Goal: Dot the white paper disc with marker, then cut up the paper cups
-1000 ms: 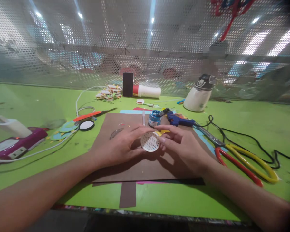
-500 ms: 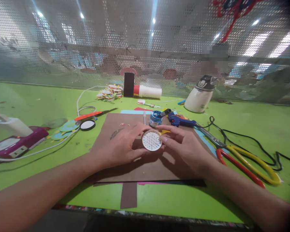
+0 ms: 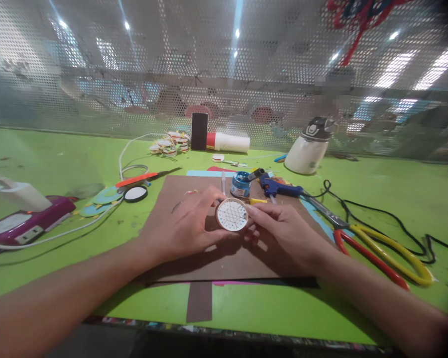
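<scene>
Both hands hold a small white paper disc (image 3: 231, 215) with a brown rim, a thin line grid and blue dots, raised a little above a brown paper sheet (image 3: 209, 258). My left hand (image 3: 182, 226) pinches the disc's left edge between thumb and fingers. On the other side my right hand (image 3: 280, 231) grips its right edge with curled fingers. The disc faces the camera, tilted up.
Behind the hands stand a small blue paint pot (image 3: 240, 183) and a blue glue gun (image 3: 276, 187). Large scissors (image 3: 373, 243) with red and yellow handles lie to the right beside black cable (image 3: 395, 223). To the left are a purple device (image 3: 26, 223), paper circles (image 3: 104, 196) and an orange knife (image 3: 142, 177). A white bottle (image 3: 308, 146) stands at the back.
The disc has risen slightly and tipped more toward the camera. My right fingers have curled tighter on its edge.
</scene>
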Available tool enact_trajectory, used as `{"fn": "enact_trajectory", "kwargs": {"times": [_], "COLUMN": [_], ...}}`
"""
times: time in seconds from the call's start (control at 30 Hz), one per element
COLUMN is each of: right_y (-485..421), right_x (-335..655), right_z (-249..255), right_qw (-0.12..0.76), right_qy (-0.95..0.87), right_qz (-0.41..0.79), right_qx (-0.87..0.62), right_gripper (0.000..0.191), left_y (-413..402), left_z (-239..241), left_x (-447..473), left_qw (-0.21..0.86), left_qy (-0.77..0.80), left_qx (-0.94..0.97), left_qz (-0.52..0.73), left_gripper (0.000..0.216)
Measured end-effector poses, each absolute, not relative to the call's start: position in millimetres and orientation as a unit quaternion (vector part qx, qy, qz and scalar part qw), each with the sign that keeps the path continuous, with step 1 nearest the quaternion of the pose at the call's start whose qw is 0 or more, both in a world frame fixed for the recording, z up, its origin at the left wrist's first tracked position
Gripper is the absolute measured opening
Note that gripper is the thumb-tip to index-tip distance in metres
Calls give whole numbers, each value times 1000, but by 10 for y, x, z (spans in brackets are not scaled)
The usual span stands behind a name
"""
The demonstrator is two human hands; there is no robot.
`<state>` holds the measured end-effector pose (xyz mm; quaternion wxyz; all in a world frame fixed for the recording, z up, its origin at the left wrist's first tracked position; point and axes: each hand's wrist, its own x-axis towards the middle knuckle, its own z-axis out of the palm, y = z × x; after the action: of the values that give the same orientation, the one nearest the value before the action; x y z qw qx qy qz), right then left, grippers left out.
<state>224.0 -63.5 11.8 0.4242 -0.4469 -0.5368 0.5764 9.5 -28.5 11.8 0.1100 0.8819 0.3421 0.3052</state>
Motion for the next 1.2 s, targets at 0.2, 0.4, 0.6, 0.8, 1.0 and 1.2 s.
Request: {"fn": "enact_trajectory", "kwargs": {"times": [0.2, 0.4, 0.6, 0.8, 1.0, 1.2], "right_y": [-650, -638, -617, -633, -642, -695], "right_x": [2258, 2286, 2340, 2361, 2338, 2314], "right_z": [128, 131, 128, 141, 108, 160], "right_qw": [428, 454, 455, 453, 464, 468], "right_qy": [-524, -484, -482, -475, -501, -578], "right_qz": [592, 655, 679, 691, 655, 551], "right_qx": [-438, -362, -316, -301, -322, -377], "right_gripper": [27, 23, 13, 11, 14, 24], "left_y": [-293, -308, -327, -315, -310, -314], "left_z": [125, 128, 149, 132, 144, 123], "left_x": [105, 92, 84, 73, 88, 80], "left_qw": [103, 89, 112, 102, 98, 100], "left_qy": [326, 328, 299, 311, 313, 313], "left_qx": [889, 885, 885, 887, 887, 876], "left_qz": [306, 319, 338, 327, 324, 353], "left_gripper": [45, 45, 45, 49, 48, 47]}}
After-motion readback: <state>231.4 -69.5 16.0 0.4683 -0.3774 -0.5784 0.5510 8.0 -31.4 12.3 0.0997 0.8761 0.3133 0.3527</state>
